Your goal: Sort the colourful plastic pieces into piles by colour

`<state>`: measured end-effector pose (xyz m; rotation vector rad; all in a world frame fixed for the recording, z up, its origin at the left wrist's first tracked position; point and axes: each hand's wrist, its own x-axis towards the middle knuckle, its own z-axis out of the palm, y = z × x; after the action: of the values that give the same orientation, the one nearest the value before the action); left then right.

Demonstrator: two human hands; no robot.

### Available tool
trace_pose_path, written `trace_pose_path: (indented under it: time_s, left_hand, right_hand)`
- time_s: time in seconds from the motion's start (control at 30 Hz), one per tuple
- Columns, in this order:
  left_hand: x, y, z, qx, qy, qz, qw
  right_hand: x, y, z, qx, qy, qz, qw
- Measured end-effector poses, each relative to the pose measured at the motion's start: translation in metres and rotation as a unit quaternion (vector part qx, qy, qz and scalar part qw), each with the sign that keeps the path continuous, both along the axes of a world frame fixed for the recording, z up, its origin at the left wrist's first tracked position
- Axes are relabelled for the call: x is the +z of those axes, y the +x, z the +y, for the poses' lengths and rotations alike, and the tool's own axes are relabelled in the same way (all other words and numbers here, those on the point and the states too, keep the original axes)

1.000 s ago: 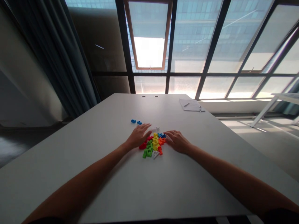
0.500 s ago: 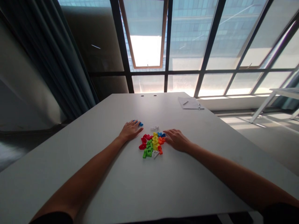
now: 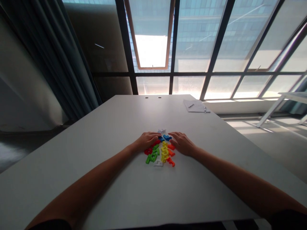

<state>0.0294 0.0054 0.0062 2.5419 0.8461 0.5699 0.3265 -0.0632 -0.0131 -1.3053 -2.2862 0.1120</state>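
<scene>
A cluster of small angular plastic pieces lies on the white table [image 3: 134,195], grouped by colour. My left hand [image 3: 147,140] rests along its left side with fingers stretched out, partly covering the red pieces [image 3: 148,151] and touching the blue pieces [image 3: 167,137]. Opposite it, my right hand [image 3: 182,143] lies with fingers extended beside the blue and orange pieces [image 3: 171,153]. Between the hands are green pieces [image 3: 153,154] and yellow pieces [image 3: 164,153]. One white piece [image 3: 158,163] lies at the near edge, and more white [image 3: 162,131] shows at the far edge.
Paper sheets [image 3: 195,106] with pens on them lie at the table's far right corner. Two round holes sit at the far edge. Beyond are tall windows [image 3: 153,51], a dark curtain [image 3: 45,48] at left and a white-legged table [image 3: 272,110] at right.
My left hand has moved right, bringing blue pieces in against the cluster. The yellow and orange pieces have shifted right, away from the green ones. My right hand has barely moved.
</scene>
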Motion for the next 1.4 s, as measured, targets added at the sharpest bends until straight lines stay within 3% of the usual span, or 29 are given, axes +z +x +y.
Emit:
trace_pose_path:
  time_s: [0.1,0.2,0.43,0.63,0.83,1.03,1.27,1.4]
  left_hand:
    - [0.008,-0.004,0.0,-0.001,-0.038,-0.065,0.997]
    - [0.015,-0.015,0.006,0.034,-0.032,-0.095,0.994]
    - [0.006,-0.063,0.018,0.072,0.112,0.061,0.989]
    - [-0.008,-0.068,0.017,0.104,0.131,0.069,0.984]
    - [-0.009,-0.066,0.018,0.107,0.123,0.052,0.985]
    - [-0.008,-0.066,0.018,0.109,0.119,0.059,0.985]
    - [-0.008,-0.067,0.02,0.111,0.117,0.055,0.985]
    - [-0.007,-0.068,0.02,0.11,0.118,0.058,0.985]
  right_hand:
    - [-0.001,0.003,0.007,-0.001,0.009,0.029,1.0]
    - [0.0,0.006,0.02,0.024,0.027,0.048,0.998]
    - [0.003,0.002,0.065,0.093,0.021,0.07,0.993]
    - [0.015,-0.007,0.095,0.124,-0.001,0.031,0.992]
    - [0.021,0.005,0.087,0.204,-0.03,0.026,0.978]
    - [0.013,0.042,0.066,0.125,0.0,0.019,0.992]
    - [0.005,0.062,0.072,0.02,0.054,-0.039,0.998]
    - [0.01,0.059,0.064,0.055,0.059,0.01,0.997]
